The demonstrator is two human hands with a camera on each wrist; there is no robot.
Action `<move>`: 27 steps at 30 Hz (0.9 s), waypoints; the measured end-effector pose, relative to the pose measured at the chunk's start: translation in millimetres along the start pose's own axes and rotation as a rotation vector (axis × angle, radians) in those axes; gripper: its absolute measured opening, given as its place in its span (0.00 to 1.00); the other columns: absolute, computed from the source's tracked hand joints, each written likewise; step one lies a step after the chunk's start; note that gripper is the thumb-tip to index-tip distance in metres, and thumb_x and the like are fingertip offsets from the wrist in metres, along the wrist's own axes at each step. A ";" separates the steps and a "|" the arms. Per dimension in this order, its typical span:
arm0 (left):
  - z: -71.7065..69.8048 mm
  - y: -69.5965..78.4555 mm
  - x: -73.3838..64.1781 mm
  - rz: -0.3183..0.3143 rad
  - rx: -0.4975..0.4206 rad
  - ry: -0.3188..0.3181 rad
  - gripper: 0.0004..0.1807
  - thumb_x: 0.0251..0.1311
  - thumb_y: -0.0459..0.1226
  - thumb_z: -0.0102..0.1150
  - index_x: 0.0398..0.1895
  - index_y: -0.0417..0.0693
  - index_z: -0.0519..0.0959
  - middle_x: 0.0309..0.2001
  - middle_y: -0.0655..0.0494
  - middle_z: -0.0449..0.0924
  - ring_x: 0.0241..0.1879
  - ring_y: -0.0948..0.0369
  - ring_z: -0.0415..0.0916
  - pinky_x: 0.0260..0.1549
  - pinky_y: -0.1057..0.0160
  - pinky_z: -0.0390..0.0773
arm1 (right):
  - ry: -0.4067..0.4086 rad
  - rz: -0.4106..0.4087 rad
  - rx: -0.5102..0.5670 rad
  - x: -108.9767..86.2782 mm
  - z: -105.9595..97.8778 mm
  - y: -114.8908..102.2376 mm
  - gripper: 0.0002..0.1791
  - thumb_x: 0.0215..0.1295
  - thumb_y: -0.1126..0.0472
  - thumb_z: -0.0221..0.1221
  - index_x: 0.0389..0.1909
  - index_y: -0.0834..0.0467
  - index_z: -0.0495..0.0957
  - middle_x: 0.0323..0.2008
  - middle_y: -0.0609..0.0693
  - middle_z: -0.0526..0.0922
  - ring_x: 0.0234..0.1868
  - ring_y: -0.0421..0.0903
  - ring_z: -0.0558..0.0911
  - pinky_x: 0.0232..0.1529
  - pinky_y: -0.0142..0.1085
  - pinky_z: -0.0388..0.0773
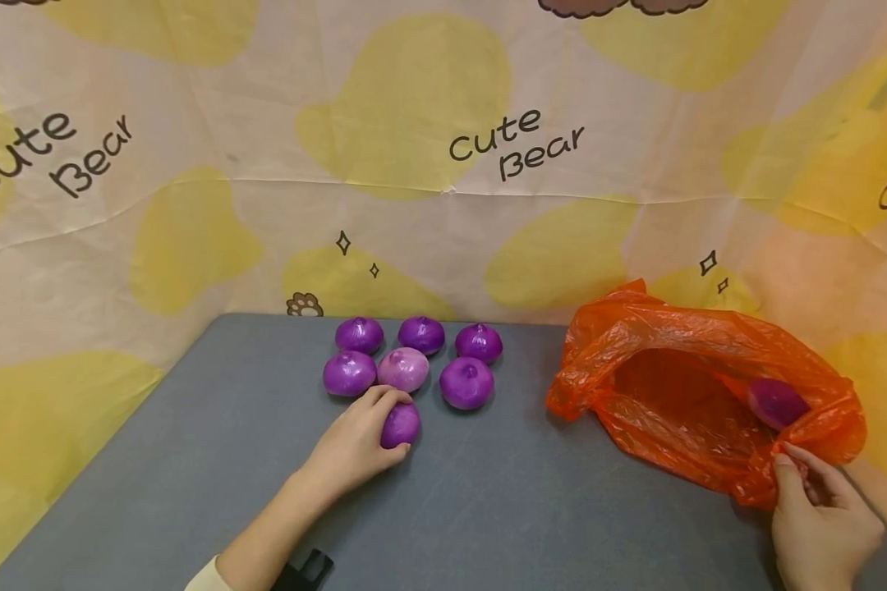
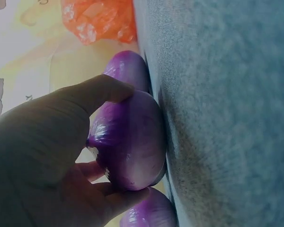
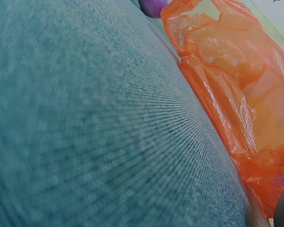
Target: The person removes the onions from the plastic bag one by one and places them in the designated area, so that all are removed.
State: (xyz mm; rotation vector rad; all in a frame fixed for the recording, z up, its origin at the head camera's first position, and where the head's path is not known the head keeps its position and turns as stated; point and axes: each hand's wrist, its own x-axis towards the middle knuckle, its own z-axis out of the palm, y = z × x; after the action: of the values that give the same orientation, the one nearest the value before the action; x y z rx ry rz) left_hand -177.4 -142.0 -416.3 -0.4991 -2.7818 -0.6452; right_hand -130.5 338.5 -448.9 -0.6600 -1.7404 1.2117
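Observation:
My left hand (image 1: 358, 443) grips a purple onion (image 1: 402, 425) at the front of a group of onions, thumb on one side and fingers on the other. In the left wrist view this onion (image 2: 132, 142) sits close over the grey tabletop, its pointed tip toward the palm. Off to the right, my right hand (image 1: 820, 513) pinches the rim of an orange plastic bag (image 1: 680, 443), whose mouth stands wide. One onion (image 1: 778, 402) lies inside the bag at its right side. The right wrist view shows the bag's crumpled side (image 3: 227, 109) and little of the hand.
Behind the gripped onion are several more, among them a paler onion (image 1: 404, 369) and one at the right (image 1: 466, 383). A printed cloth (image 1: 414, 246) hangs along the back edge of the grey table (image 1: 532, 509). A black object (image 1: 306, 570) lies by the left forearm.

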 end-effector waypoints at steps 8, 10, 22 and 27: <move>2.3 -2.0 -1.4 -0.053 -0.003 -0.021 0.31 0.49 0.44 0.77 0.58 0.54 0.78 0.62 0.49 0.78 0.60 0.50 0.78 0.59 0.46 0.80 | -0.001 0.006 -0.033 -2.0 -3.1 2.5 0.09 0.65 0.59 0.67 0.44 0.48 0.88 0.19 0.16 0.73 0.19 0.21 0.68 0.21 0.13 0.62; 2.8 -2.6 -1.9 -0.060 0.001 -0.023 0.32 0.50 0.46 0.77 0.60 0.53 0.78 0.65 0.46 0.76 0.63 0.48 0.77 0.60 0.44 0.78 | -0.004 -0.007 -0.037 -2.3 -2.5 2.6 0.09 0.65 0.59 0.67 0.45 0.50 0.88 0.19 0.15 0.73 0.18 0.20 0.68 0.21 0.13 0.62; -1.9 3.0 -0.1 -0.067 -0.018 0.003 0.37 0.47 0.46 0.79 0.63 0.51 0.77 0.71 0.47 0.70 0.67 0.46 0.72 0.61 0.39 0.77 | -0.023 0.015 0.009 0.2 -2.6 0.8 0.11 0.64 0.60 0.68 0.46 0.54 0.89 0.21 0.19 0.76 0.20 0.21 0.72 0.23 0.12 0.67; -6.2 7.9 0.6 -0.054 -0.013 0.025 0.36 0.48 0.47 0.79 0.62 0.52 0.78 0.71 0.47 0.70 0.69 0.46 0.71 0.60 0.38 0.76 | -0.025 0.009 0.020 0.7 -1.3 0.1 0.11 0.64 0.61 0.67 0.46 0.54 0.89 0.21 0.20 0.76 0.20 0.21 0.72 0.22 0.12 0.67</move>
State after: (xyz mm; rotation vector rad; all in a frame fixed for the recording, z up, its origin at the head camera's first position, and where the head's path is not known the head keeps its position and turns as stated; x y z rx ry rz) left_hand -174.0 -138.0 -407.8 -0.4172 -2.7778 -0.6764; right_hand -129.6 339.7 -448.7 -0.6441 -1.7456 1.2475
